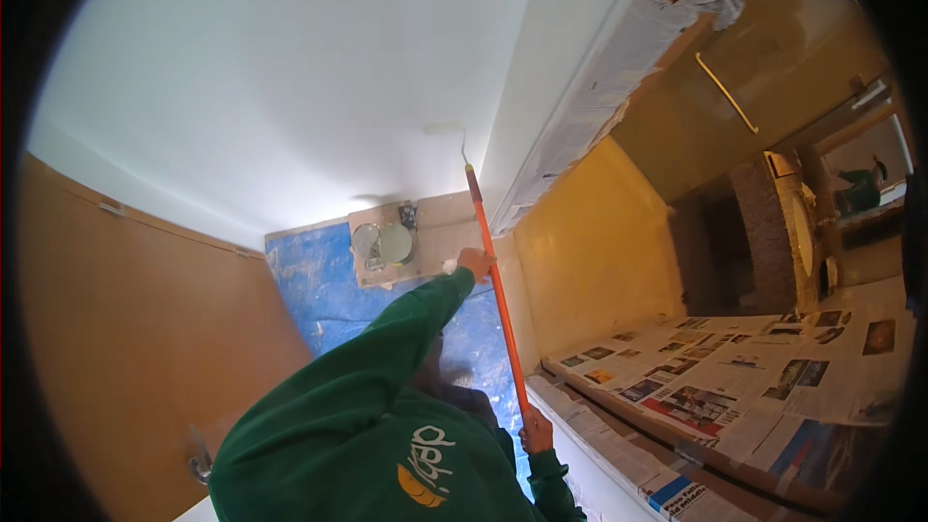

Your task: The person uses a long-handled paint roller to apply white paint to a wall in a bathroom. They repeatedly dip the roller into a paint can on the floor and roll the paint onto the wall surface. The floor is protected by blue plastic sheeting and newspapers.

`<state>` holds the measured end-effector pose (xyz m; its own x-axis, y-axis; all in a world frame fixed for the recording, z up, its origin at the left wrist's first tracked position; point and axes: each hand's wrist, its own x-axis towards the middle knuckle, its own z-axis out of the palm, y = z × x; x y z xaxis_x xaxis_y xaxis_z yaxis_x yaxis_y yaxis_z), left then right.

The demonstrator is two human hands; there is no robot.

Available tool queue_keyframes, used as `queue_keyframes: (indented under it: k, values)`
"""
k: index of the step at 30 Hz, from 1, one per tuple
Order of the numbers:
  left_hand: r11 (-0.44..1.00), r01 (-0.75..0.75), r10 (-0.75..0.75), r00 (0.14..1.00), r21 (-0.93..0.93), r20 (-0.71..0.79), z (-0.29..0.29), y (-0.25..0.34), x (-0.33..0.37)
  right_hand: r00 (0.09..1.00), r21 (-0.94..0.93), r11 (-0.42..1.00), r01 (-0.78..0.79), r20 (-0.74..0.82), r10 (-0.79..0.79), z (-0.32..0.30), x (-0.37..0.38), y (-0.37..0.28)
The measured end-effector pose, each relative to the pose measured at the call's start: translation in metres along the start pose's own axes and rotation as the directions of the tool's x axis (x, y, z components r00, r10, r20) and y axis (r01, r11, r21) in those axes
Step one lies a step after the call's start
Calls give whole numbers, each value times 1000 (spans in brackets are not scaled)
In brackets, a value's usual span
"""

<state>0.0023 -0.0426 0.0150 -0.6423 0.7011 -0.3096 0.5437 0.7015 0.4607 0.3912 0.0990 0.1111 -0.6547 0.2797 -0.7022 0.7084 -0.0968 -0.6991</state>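
Evidently you are at the rolling step: your left hand (475,264) is wrapped round the orange pole (505,329) near the centre, your right hand (536,430) grips it lower, at five o'clock. The pale roller (445,128) sits at twelve o'clock, perhaps against the white wall (290,68); it blends in too well to be sure. Next likely calls for an even stroke, clear of the newspaper-covered edge (583,130) at two o'clock.

I am viewing a fisheye circle bending straight edges inside black corners; cool light is washing the white wall (290,48) at upper left, soft shadow is greying its base, dimmer amber tones are filling the right.
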Motion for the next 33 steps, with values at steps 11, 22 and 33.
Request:
queue_keyframes:
  k: [11, 22, 33]
  values:
    - [427, 365, -347, 911, -827, 223, 117, -26, 11, 997, -89, 995, -45, -67, 39, 51, 86, -8]
    - [293, 318, -116, 948, -902, 296, 189, -88, -21, 994, -334, 939, 77, -48, -99, 104, 220, 28]
    - [-45, 556, -602, 648, -830, 467, 63, -156, -145, 993, -387, 922, -7, -109, -38, 135, 313, 51]
